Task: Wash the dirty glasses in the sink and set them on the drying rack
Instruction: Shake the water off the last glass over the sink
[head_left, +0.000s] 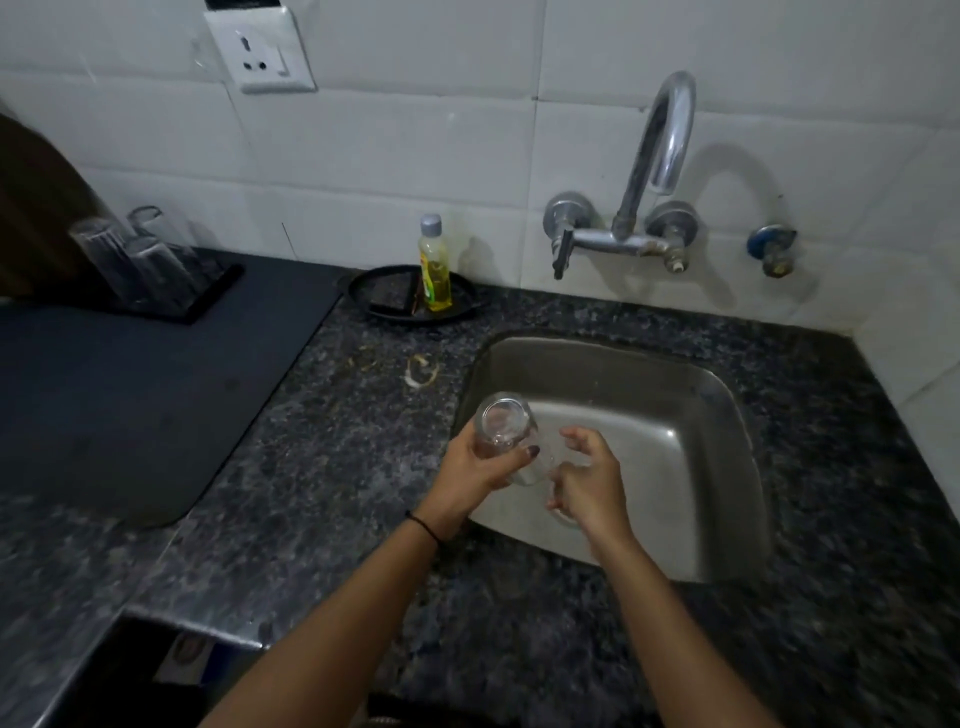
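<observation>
The left hand (475, 470) held a clear glass (501, 423) tilted over the near left corner of the steel sink (649, 415), one end turned up toward the camera, with the fingers (527, 453) wrapped round its body. The right hand (592, 478) sat just beside the glass's lower end with its fingers curled and a little apart; whether they gripped anything could not be told. Far left on the table (337, 415), three more glasses (104, 249) stood upside down on the black drying rack (208, 296), which rested on a dark mat (130, 389). A yellow soap bottle (434, 270) stood on a black plate (384, 291) by the tiled wall, left of the tap (660, 145).
</observation>
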